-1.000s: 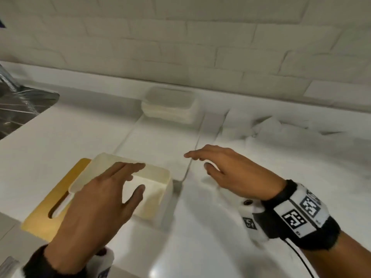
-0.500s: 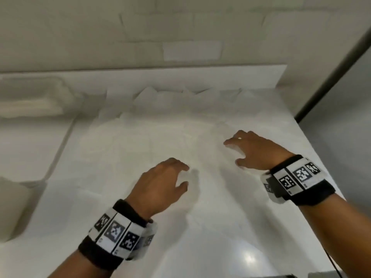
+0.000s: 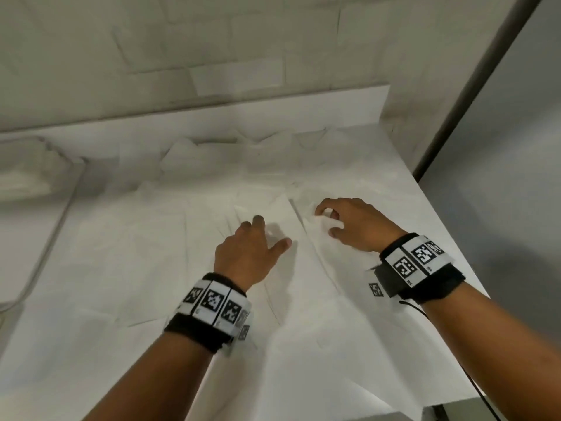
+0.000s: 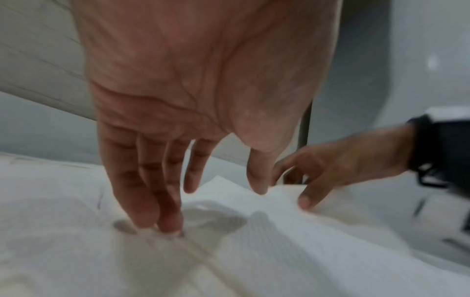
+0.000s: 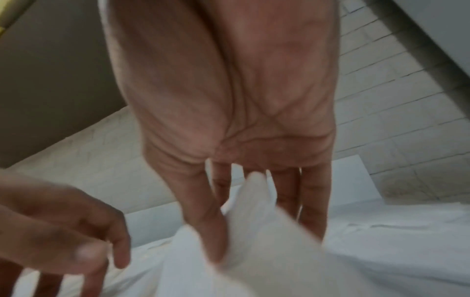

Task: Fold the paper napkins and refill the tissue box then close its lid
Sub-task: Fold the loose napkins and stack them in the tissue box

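Several white paper napkins lie spread and overlapping on the white counter. My left hand is held palm down with straight fingers, whose tips press a sheet flat. Just to its right, my right hand pinches the edge of one napkin between thumb and fingers and holds it raised off the pile. That lifted edge stands up in front of the right palm, with the left hand at the lower left. The tissue box and its lid are out of view.
A shallow white container sits blurred at the far left against the tiled wall. The counter ends at its right edge, next to a grey panel. A thin cable hangs from the right wristband.
The view has swung right, away from the tissue box and its yellow lid. Both hands moved onto the napkin spread; the left now presses a sheet and the right has pinched an edge.
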Available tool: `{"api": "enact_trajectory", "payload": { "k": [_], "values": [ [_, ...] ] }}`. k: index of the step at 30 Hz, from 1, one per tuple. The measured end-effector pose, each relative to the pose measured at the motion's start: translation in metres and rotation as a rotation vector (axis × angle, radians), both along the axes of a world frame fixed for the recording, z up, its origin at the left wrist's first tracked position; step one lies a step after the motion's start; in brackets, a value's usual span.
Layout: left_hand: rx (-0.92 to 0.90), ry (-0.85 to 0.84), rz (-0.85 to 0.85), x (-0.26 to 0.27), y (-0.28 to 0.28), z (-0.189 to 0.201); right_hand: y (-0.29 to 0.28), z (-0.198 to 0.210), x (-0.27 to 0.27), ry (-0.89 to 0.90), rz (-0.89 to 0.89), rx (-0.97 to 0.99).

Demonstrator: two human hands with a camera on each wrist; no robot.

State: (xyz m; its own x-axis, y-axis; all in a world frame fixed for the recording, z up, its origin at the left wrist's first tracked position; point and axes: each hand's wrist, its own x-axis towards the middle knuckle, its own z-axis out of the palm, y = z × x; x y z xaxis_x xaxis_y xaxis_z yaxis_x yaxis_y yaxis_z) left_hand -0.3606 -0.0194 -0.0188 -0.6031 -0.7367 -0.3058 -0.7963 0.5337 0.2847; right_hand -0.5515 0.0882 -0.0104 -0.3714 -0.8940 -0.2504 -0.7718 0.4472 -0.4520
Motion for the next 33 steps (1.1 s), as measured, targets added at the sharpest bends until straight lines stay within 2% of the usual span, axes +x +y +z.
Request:
{"api": "enact_trajectory", "payload": {
  "k": [3,8,11,15,19,21,25,30,31,33],
  "values": [
    [-0.016,0.003,0.054,-0.012,-0.013,-0.008,0.013,0.008,-0.007,0.001,-0.096,-0.121],
    [0.121,0.059,0.124,-0.009,-0.04,-0.018,0.035,0.037,-0.012,-0.036,-0.155,-0.366],
    [0.219,0.294,0.169,-0.004,-0.055,-0.023,0.042,0.05,-0.006,-0.146,-0.159,-0.447],
    [0.1,0.55,0.151,0.005,-0.054,-0.02,0.037,0.058,0.016,-0.262,-0.169,-0.526],
    [0.201,0.976,0.103,0.02,-0.053,0.011,0.021,0.068,0.042,-0.5,-0.18,-0.636],
    [0.264,1.095,0.046,0.03,-0.053,0.027,0.009,0.073,0.053,-0.568,-0.156,-0.671],
    [0.479,1.075,0.002,0.051,-0.052,0.041,-0.021,0.068,0.076,-0.576,-0.14,-0.701],
    [1.127,1.125,0.35,0.072,-0.054,0.038,-0.047,0.044,0.102,-0.512,-0.077,-0.739],
    [1.195,1.094,0.394,0.075,-0.053,0.038,-0.051,0.04,0.107,-0.494,-0.086,-0.727],
    [1.202,1.011,0.385,0.08,-0.048,0.037,-0.057,0.03,0.116,-0.446,-0.118,-0.709]
  ]
}}
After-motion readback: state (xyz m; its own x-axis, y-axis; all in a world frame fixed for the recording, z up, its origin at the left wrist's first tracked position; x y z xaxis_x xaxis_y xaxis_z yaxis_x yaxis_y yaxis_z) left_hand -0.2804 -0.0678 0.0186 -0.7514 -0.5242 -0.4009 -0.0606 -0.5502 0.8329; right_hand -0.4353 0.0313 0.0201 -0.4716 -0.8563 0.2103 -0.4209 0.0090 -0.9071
